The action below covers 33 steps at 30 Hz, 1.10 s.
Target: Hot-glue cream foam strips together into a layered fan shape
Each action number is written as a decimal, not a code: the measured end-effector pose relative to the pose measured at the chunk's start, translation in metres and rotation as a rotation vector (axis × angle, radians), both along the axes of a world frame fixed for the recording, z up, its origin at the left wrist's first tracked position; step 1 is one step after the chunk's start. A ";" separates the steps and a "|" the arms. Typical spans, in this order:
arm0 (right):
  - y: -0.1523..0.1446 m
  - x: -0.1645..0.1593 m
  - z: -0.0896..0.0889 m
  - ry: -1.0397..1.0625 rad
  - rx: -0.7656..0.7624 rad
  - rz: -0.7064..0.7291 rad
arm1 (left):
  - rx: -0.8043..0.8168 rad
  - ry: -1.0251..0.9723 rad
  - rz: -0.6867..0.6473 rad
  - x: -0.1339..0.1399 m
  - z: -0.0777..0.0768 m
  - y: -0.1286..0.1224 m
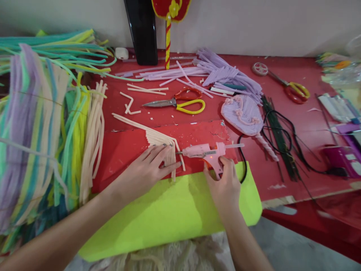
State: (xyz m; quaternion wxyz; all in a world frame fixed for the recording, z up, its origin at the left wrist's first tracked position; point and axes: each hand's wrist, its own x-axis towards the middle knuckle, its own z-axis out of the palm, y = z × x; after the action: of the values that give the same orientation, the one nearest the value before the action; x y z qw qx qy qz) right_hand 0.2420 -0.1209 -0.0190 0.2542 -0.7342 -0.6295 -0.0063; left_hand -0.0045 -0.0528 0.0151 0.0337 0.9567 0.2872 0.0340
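A pink glue gun (205, 152) with a clear glue stick in its back is gripped at the handle by my right hand (224, 184). Its metal nozzle points left, close to the bent cream pipe cleaners (159, 138), which lie side by side in an angled shape. My left hand (149, 162) rests flat over part of them, fingers stretched out, fingertips pressing on the strips. Under them is a red board (126, 145). Along the near edge lies a lime-green cloth (169, 210), below both hands.
Bundles of coloured pipe cleaners (36, 143) fill the left side. Scissors (180, 103) lie behind the board, with another pair (293, 88) at the back right. A lilac fan-shaped piece (242, 114), dark green stems (278, 139) and a black cord (299, 145) are to the right.
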 end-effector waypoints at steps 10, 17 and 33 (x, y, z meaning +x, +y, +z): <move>-0.005 0.001 0.000 0.019 0.010 0.011 | -0.016 0.011 0.005 0.001 -0.001 -0.003; -0.008 0.003 -0.001 0.024 0.001 0.013 | -0.083 -0.035 0.017 0.004 0.003 -0.003; -0.013 0.004 0.001 0.019 -0.021 0.015 | -0.107 -0.056 0.028 0.003 0.003 -0.005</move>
State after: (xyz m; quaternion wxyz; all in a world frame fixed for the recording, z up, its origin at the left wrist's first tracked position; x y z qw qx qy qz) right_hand 0.2465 -0.1344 -0.0183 0.2526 -0.7322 -0.6324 0.0093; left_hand -0.0018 -0.0577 0.0178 0.0923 0.9480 0.3011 0.0458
